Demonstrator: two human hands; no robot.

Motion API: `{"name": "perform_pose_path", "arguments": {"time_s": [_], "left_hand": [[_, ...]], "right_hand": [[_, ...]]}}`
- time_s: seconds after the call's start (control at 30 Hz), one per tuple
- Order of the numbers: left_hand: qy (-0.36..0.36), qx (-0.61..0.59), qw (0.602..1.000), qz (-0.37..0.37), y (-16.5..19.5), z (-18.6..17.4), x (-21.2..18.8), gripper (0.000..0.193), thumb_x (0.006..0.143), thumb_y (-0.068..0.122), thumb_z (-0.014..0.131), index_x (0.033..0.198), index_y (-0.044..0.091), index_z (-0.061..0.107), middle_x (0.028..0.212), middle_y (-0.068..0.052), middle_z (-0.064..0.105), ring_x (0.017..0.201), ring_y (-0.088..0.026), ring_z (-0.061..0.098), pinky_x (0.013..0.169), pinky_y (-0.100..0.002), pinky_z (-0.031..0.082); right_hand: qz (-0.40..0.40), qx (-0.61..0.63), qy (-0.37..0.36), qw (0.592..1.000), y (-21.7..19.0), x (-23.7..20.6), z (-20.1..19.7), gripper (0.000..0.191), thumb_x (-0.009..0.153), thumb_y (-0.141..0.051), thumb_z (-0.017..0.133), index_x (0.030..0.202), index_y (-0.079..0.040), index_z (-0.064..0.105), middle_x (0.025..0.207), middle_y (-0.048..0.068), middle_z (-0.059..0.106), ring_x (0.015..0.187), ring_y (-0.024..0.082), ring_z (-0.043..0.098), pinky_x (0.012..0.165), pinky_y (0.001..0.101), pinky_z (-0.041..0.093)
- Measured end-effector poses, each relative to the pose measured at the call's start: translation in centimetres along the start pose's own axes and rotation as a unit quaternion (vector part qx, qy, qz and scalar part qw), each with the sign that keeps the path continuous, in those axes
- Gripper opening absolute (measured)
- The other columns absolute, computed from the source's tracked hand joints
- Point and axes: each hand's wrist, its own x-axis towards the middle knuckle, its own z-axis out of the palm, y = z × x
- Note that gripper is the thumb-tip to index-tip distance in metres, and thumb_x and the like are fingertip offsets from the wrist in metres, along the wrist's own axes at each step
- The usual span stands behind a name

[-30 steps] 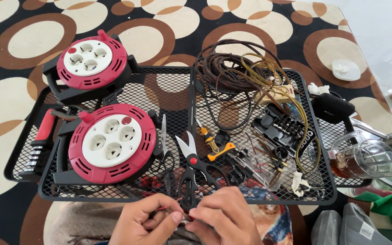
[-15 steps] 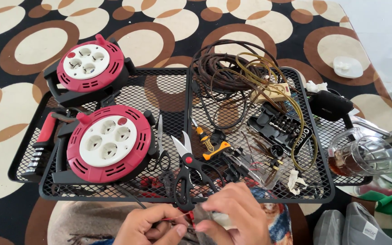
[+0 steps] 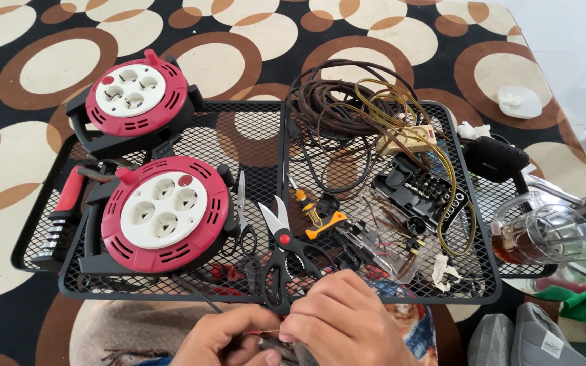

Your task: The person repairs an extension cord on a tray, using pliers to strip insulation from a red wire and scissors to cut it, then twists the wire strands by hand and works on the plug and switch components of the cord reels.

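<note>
At the bottom edge my left hand [image 3: 228,337] and my right hand [image 3: 344,324] meet over my lap. Both pinch a thin red wire [image 3: 260,333] between their fingertips; the rest of what they hold is hidden by my fingers. Just beyond them, on the front of a black mesh table [image 3: 252,146], lie large black-handled scissors [image 3: 281,254] with a red pivot. A smaller pair of scissors [image 3: 241,217] lies to their left.
Two red and white cable reels [image 3: 164,211] [image 3: 137,102] stand on the table's left half. A brown cable coil [image 3: 340,102], a beige power strip [image 3: 408,139], a black bit case [image 3: 420,191], an orange-handled tool [image 3: 320,220] and a glass teapot [image 3: 534,234] lie right.
My hands have shifted slightly right and lower at the table's front edge, still working the wire between the fingertips. Nothing on the table has moved.
</note>
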Motion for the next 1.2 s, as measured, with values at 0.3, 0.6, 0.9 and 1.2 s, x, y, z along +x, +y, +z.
{"name": "perform_pose_path", "arguments": {"time_s": [0.3,0.6,0.9,1.2], "left_hand": [[0.088,0.011,0.984,0.152,1.2,1.2,0.6,0.006,0.087,0.005,0.079,0.092,0.003,0.076,0.085,0.000,0.063,0.059,-0.002,0.043,0.054,-0.023,0.033],[0.127,0.074,0.983,0.114,2.2,1.7,0.6,0.006,0.080,0.004,0.084,0.083,0.004,0.079,0.075,0.003,0.055,0.051,0.000,0.037,0.046,-0.021,0.024],[0.160,0.103,0.980,0.057,2.9,2.2,0.6,0.010,0.077,0.006,0.083,0.086,0.007,0.079,0.069,0.004,0.055,0.050,0.000,0.040,0.045,-0.022,0.027],[0.183,0.085,0.978,0.056,2.3,1.8,0.2,0.002,0.076,0.004,0.082,0.078,0.004,0.080,0.066,0.003,0.051,0.049,-0.002,0.037,0.048,-0.023,0.027]], "right_hand": [[0.009,-0.020,0.004,1.000,-0.3,-0.1,-0.1,0.016,0.079,-0.017,0.078,0.088,-0.010,0.068,0.088,0.000,0.064,0.083,0.019,0.065,0.077,0.0327,0.050],[0.008,-0.085,-0.003,0.996,-0.4,-0.9,0.5,0.019,0.081,-0.020,0.082,0.087,-0.012,0.065,0.086,-0.003,0.063,0.083,0.018,0.066,0.077,0.0350,0.048],[0.060,-0.090,0.016,0.994,-0.3,-2.6,1.8,0.017,0.085,-0.021,0.080,0.085,-0.012,0.065,0.082,-0.003,0.064,0.077,0.017,0.067,0.074,0.0340,0.046],[0.103,-0.049,0.052,0.992,-0.4,-2.3,1.1,0.031,0.075,-0.033,0.082,0.086,-0.008,0.068,0.078,0.000,0.067,0.072,0.019,0.067,0.070,0.0359,0.047]]}}
